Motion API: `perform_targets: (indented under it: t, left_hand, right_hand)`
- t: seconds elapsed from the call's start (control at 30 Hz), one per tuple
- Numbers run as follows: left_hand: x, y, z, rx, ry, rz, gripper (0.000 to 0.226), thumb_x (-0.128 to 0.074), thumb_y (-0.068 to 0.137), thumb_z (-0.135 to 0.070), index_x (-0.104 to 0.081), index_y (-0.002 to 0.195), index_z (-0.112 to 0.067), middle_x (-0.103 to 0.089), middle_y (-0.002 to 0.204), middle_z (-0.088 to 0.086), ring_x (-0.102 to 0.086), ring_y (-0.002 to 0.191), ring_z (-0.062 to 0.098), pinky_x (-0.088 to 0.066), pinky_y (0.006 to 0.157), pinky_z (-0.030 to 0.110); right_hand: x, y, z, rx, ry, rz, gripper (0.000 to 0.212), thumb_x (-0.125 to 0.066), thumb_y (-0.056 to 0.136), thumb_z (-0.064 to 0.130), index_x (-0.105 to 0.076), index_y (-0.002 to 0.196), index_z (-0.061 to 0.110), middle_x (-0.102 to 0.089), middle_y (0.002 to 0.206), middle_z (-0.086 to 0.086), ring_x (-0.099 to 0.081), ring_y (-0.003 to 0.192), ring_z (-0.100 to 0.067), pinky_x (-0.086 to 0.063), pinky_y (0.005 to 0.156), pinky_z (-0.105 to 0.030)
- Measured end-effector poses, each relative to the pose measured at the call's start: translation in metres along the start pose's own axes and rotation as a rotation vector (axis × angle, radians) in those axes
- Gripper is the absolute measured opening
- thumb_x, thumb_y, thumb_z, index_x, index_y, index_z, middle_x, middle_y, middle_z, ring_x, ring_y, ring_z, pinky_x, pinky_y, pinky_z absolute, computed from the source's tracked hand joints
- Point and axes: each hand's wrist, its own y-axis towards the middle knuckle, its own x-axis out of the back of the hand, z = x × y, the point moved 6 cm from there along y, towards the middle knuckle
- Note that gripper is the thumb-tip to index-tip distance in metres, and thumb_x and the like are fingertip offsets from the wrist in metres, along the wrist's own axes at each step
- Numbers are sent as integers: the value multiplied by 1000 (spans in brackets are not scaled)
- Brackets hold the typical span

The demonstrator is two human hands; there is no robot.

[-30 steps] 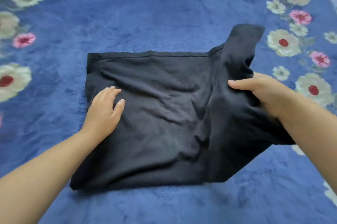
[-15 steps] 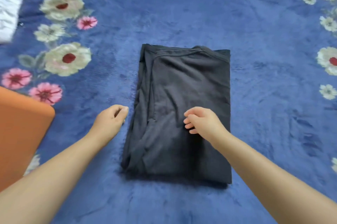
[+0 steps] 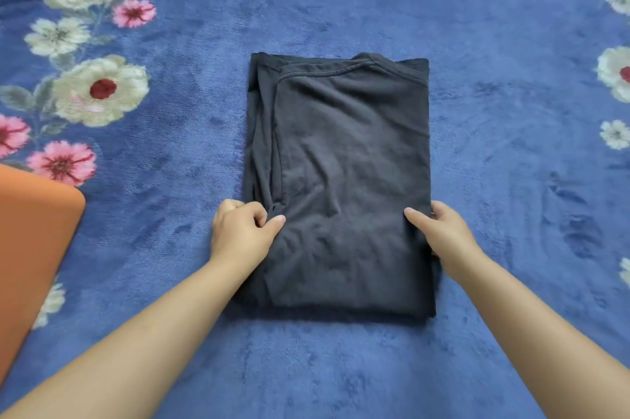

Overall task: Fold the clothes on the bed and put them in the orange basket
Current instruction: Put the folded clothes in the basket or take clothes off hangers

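left hand (image 3: 240, 236) pinches shirt (image 3: 344, 180) at its left edge, right hand (image 3: 443, 234) grips the right edge. dark shirt folded into a rectangle, flat on blue blanket (image 3: 511, 111), basket (image 3: 30, 241) off to the left.

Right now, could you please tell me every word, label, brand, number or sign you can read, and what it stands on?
None: no readable text shows anywhere.
Dark folded shirt: plain fabric, no print or tag showing.
Orange basket: plain surface.
Blue blanket: flower pattern only.
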Motion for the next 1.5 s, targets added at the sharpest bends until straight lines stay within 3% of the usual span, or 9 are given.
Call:
perform_targets:
  t: [0.2, 0.37, 0.5, 0.6, 0.8, 0.93, 1.1, 1.27, 1.5]
  left_hand:
    - [1, -1, 16, -71, -54, -17, 35, -66, 84, -22, -42, 59, -16, -43, 88, -1, -42, 86, 15, -22, 65, 19]
    - [6, 9, 18, -143, -81, -2, 36, -57, 87, -40, -45, 104, -11, -47, 96, 4, -48, 95, 24, -31, 78, 27]
    - [33, 5, 17, -620, 310, -164, 57, -32, 77, -19, -36, 134, -18, -45, 122, 14, -45, 110, 26, -45, 85, 43]
    - [20, 6, 18, -1048, 685, -105, 86, -24, 68, -2, -11, 146, -36, -13, 154, 6, -8, 144, 20, -15, 113, 37]
    - [-9, 1, -7, -1334, 783, -47, 91, -23, 70, 7, 1, 148, -35, 11, 156, -6, 8, 144, 17, -3, 115, 35]
    - [-23, 7, -8, -1397, 895, 19, 129, -57, 47, 17, 5, 146, -38, 16, 154, -9, 15, 143, 15, 1, 113, 33]
    - [-18, 0, -5, -1418, 900, 90, 101, -20, 60, 8, 4, 146, -39, 17, 154, -9, 15, 143, 15, -1, 112, 33]
    - [-22, -33, 11, -1442, 943, 143, 109, -32, 51, 3, 1, 147, -37, 13, 156, -4, 11, 144, 19, -1, 114, 35]
    - [-44, -99, 33, -1404, 996, 278, 129, -50, 35, -2, 5, 146, -35, 15, 155, 2, 12, 144, 22, -2, 113, 37]
  right_hand:
    - [-3, -4, -4, 72, 16, -3, 19, -61, 88, 23, -59, 102, 10, -65, 102, -5, -58, 93, -22, -47, 80, -33]
    - [11, -16, 1, 481, -311, -295, 43, -48, 90, 4, -46, 132, 12, -55, 110, -13, -45, 91, -14, -35, 72, -25]
    - [4, -20, 7, 1095, -769, -279, 71, -28, 69, -13, -39, 131, 19, -35, 137, -17, -34, 123, -31, -37, 99, -49]
    - [-24, -30, 0, 1411, -1248, 4, 78, -26, 63, -8, -35, 136, 20, -30, 142, -10, -32, 130, -30, -10, 110, -41]
    - [-30, -16, -1, 1418, -1448, 140, 81, -31, 61, -2, -31, 139, 21, -25, 146, -12, -30, 134, -29, -13, 110, -44]
    - [-34, -16, -6, 1368, -1365, 136, 62, -27, 76, 7, -35, 136, 23, -39, 143, -11, -46, 127, -31, -10, 111, -39]
    - [-29, -27, -8, 1403, -1369, 142, 67, -25, 69, 11, -36, 134, 24, -47, 139, -7, -50, 124, -31, -21, 110, -42]
    - [-23, -53, -28, 1478, -1468, 245, 92, -77, 51, 20, -36, 133, 29, -49, 139, -3, -50, 124, -26, -34, 99, -49]
    - [-17, -101, -78, 1429, -1477, 288, 102, -79, 40, 16, -36, 132, 30, -51, 137, -2, -51, 123, -25, -34, 99, -48]
